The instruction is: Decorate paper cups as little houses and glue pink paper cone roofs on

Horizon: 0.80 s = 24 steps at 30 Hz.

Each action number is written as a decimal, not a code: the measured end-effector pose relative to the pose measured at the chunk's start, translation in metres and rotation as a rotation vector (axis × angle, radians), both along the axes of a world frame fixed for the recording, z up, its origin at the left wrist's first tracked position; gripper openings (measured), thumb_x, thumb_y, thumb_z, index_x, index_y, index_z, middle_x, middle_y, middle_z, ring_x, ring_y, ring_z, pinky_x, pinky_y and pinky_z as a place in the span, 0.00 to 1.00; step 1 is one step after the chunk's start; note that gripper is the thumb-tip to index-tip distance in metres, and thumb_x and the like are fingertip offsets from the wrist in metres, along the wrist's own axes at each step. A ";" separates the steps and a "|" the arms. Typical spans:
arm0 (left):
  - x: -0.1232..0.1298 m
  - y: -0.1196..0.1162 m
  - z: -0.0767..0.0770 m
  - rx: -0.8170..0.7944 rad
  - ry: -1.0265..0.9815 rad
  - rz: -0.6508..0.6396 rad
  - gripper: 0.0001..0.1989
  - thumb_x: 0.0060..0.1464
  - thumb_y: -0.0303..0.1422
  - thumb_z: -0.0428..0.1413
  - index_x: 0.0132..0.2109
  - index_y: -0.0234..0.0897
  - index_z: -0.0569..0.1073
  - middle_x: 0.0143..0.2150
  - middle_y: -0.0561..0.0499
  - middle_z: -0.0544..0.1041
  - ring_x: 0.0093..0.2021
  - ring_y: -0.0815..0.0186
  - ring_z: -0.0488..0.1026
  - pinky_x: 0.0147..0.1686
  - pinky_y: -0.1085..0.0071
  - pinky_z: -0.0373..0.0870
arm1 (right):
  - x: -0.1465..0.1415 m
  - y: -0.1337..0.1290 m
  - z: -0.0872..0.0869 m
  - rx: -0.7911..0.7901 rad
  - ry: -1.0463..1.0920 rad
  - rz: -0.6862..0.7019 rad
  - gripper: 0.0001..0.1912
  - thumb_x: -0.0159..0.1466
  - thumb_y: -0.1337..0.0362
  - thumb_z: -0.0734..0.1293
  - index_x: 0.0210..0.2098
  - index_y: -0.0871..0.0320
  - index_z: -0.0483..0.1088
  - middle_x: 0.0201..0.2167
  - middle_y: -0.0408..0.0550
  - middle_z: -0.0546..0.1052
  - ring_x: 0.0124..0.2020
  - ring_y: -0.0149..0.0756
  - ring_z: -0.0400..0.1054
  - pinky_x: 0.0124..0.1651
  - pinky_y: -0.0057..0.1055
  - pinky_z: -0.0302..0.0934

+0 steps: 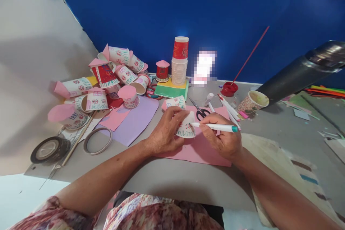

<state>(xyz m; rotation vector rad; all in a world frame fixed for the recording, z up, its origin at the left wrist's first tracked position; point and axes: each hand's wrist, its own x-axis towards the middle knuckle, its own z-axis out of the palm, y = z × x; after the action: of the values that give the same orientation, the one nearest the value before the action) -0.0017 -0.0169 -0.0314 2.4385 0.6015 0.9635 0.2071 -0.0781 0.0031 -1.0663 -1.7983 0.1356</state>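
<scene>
My left hand (167,132) is closed around a white paper cup (186,129), which stands upside down over a sheet of pink paper (199,152). Red flowers and green grass strokes are drawn on the cup's side. In my right hand (222,136) is a green marker (219,127), its tip at the flowers on the cup and its green end pointing right. Behind the right hand lie black-handled scissors (201,113). Just beyond my left hand, another decorated cup (175,102) lies on its side.
Decorated cups with pink paper roofs (97,100) crowd the left. At the back rises a stack of paper cups (179,70). More markers (229,107), a red pot with a stick (229,88) and a patterned cup (252,101) are on the right. Tape rolls (98,141) lie left.
</scene>
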 end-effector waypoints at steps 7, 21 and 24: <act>-0.002 0.002 -0.002 -0.009 0.021 0.010 0.43 0.47 0.24 0.60 0.69 0.43 0.56 0.60 0.39 0.61 0.61 0.49 0.63 0.54 0.52 0.73 | 0.003 0.000 0.001 -0.008 0.010 -0.050 0.04 0.67 0.68 0.67 0.35 0.54 0.73 0.26 0.41 0.77 0.22 0.30 0.66 0.25 0.27 0.61; -0.001 0.001 0.004 -0.002 0.027 0.026 0.42 0.47 0.23 0.59 0.68 0.42 0.56 0.60 0.39 0.62 0.61 0.49 0.64 0.55 0.51 0.73 | 0.001 0.000 -0.001 -0.046 0.013 -0.069 0.05 0.67 0.67 0.66 0.34 0.55 0.72 0.26 0.41 0.76 0.22 0.28 0.64 0.24 0.26 0.59; -0.001 0.000 0.004 -0.001 0.033 0.042 0.42 0.45 0.21 0.58 0.67 0.43 0.57 0.60 0.40 0.62 0.62 0.49 0.63 0.55 0.52 0.73 | 0.002 0.001 0.001 -0.055 -0.007 -0.073 0.06 0.67 0.67 0.66 0.33 0.55 0.73 0.26 0.42 0.77 0.21 0.28 0.64 0.24 0.25 0.58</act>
<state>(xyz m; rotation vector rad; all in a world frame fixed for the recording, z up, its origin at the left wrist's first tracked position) -0.0026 -0.0166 -0.0273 2.4541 0.6676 0.9402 0.2088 -0.0771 0.0037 -1.1715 -1.7683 0.1377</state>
